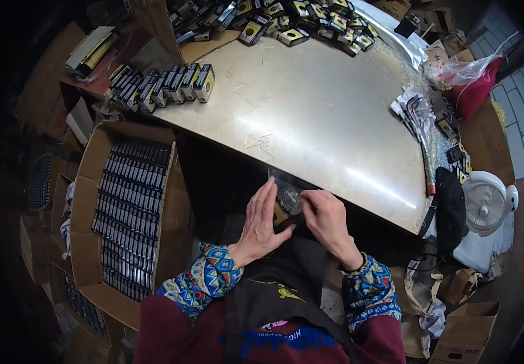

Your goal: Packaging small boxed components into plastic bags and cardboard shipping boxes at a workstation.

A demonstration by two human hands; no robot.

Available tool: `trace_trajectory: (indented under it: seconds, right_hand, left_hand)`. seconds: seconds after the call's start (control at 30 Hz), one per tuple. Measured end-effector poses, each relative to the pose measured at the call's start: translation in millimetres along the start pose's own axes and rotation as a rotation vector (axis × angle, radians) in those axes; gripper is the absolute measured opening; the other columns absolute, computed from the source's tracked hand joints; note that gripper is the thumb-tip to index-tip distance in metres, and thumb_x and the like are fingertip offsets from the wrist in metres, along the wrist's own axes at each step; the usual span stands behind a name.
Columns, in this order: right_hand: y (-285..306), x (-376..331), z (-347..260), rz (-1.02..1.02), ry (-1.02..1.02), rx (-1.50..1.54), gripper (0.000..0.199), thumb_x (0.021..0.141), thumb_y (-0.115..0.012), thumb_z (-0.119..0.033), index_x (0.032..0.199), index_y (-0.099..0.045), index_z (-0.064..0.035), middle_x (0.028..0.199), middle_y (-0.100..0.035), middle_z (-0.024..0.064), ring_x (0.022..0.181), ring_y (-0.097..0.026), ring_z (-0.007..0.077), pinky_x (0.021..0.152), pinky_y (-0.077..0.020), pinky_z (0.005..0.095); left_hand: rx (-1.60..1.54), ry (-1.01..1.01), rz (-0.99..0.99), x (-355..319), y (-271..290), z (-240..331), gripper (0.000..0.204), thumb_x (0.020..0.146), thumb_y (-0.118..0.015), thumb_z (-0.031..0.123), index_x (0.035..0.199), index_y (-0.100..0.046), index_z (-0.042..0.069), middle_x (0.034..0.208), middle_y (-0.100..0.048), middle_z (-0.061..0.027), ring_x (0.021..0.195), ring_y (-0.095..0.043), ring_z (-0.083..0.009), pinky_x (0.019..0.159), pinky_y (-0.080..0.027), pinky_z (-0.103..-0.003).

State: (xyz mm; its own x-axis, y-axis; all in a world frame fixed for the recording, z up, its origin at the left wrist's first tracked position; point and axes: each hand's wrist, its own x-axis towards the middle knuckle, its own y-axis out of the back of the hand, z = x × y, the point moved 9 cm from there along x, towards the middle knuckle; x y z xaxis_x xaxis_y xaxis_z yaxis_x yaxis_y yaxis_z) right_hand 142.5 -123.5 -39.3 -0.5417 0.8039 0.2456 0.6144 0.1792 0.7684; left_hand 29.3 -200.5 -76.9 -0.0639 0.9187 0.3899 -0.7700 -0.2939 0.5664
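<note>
A small dark-and-yellow box (281, 213) in clear film (289, 195) is between my hands, just in front of the table's near edge. Along its left side lie the straightened fingers of my left hand (257, 219), with the thumb reaching round its near end, so the box sits in that hand's grip. My right hand (327, 219) is closed at the box's right side, fingertips pinched at the film. Its palm side is hidden. Thin clear strips (261, 143) lie on the metal-topped table (310, 121) beyond my hands.
At my left stands an open carton (86, 227) packed with rows of dark boxes (131, 209). A row of yellow-black boxes (180, 83) stands at the table's left edge, and a loose heap (329, 21) covers its far side. A white fan (485, 203) is at the right.
</note>
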Motion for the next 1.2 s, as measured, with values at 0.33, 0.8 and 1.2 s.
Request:
trace_trajectory:
  seconds: [0.33,0.8,1.2]
  right_hand:
    - [9,9,5,-0.022,-0.090,0.251,0.016,0.084,-0.068,-0.007,0.098,-0.068,0.0002,0.091,-0.069,0.0152,0.076,-0.068,0.0247,0.068,-0.0529,0.0320]
    - [10,14,-20,0.244,0.088,0.248,0.011,0.082,-0.069,-0.006,0.092,-0.068,0.0001,0.118,-0.063,0.0198,0.102,-0.061,0.0330,0.084,-0.0517,0.0369]
    - [0,-2,-9,0.061,0.012,0.499,0.032,0.085,-0.069,-0.004,0.117,-0.065,-0.0015,0.111,-0.067,0.0140,0.094,-0.066,0.0215,0.081,-0.0520,0.0287]
  left_hand:
    - [-0.099,0.237,-0.054,15,3,-13,0.080,0.070,-0.079,0.015,0.136,-0.037,-0.001,0.115,-0.054,-0.0206,0.105,-0.057,-0.0374,0.089,-0.047,-0.041]
    - [-0.019,0.133,0.098,27,13,9,0.072,0.070,-0.078,0.010,0.131,-0.042,-0.001,0.110,-0.057,-0.0212,0.097,-0.061,-0.0404,0.080,-0.052,-0.041]
    - [-0.316,0.277,0.041,25,11,-12,0.072,0.077,-0.077,0.018,0.134,-0.035,0.007,0.114,-0.057,-0.0225,0.101,-0.062,-0.0363,0.085,-0.051,-0.040]
